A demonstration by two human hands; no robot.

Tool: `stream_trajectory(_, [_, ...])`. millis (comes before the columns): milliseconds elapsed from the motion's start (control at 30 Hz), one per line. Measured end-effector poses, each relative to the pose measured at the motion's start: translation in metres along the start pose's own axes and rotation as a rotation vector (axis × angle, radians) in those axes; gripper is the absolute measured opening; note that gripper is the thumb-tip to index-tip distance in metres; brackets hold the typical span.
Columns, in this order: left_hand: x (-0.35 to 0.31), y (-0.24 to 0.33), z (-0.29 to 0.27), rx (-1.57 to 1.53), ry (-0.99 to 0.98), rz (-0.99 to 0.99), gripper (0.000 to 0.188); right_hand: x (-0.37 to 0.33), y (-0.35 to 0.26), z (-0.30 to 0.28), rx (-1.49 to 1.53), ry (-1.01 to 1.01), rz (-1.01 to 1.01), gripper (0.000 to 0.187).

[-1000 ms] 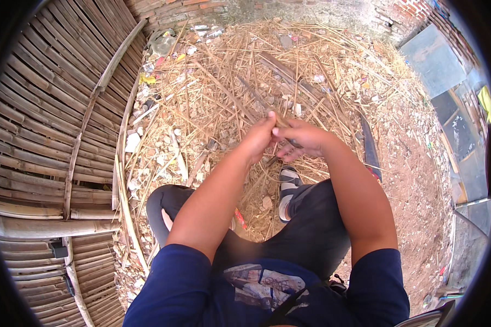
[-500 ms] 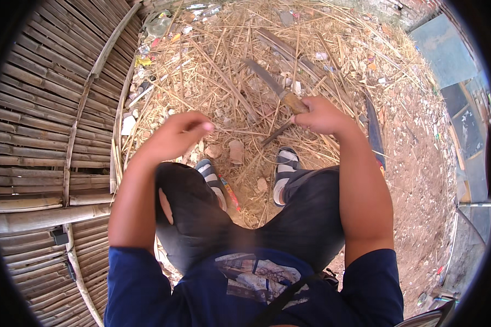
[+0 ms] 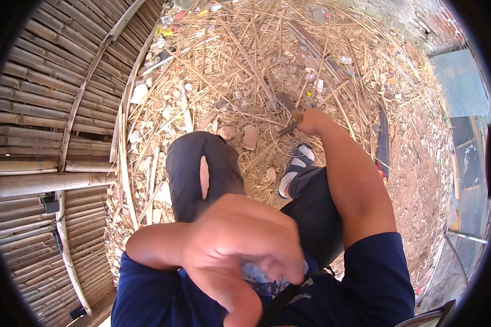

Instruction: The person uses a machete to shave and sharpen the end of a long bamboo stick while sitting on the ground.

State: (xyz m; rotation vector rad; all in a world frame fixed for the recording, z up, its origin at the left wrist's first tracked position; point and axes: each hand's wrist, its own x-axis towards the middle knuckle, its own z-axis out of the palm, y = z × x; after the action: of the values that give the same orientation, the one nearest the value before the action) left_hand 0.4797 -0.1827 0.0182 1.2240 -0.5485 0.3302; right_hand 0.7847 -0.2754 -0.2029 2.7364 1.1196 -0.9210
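My right hand (image 3: 312, 122) is closed round the wooden handle of a large knife (image 3: 285, 102), low over the straw-strewn ground. Its dark blade points forward and left, looking foreshortened. Just under that hand a dark narrow piece (image 3: 287, 129) shows; whether it is held or lying there I cannot tell. My left hand (image 3: 245, 231) is raised close in front of my chest, slightly blurred. Its thumb stands apart from loosely bent fingers, and nothing shows in it.
A bamboo-slat wall (image 3: 35, 117) runs along the left. Dry straw, sticks and broken brick (image 3: 250, 137) cover the ground. A dark long strip (image 3: 383, 131) lies right of my right arm. Bluish panels (image 3: 463, 82) lean at the far right. My sandalled foot (image 3: 299, 163) stands below the knife.
My left hand has come up and back from over the ground to my chest. The knife has tilted, so less blade shows. My left knee has risen, and the view has shifted.
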Motion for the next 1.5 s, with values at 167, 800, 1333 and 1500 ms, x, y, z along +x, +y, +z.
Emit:
stream_trajectory(167, [0.010,0.009,0.016,-0.103,0.101,0.059,0.090,0.018,-0.016,0.010,-0.123,-0.007,-0.024,0.047])
stream_trajectory(800, [-0.161,0.015,-0.160,0.711,0.949,-0.171,0.010,-0.032,-0.056,-0.073,0.200,0.021,-0.230,0.042])
stream_trajectory(1333, [-0.479,-0.152,-0.163,0.758,0.899,-1.462,0.024,0.033,-0.061,-0.013,0.038,-0.122,-0.002,0.042])
stream_trajectory(1500, [-0.478,-0.174,-0.172,0.859,0.836,-1.488,0.026,0.037,-0.070,-0.012,0.061,-0.173,0.031,0.044])
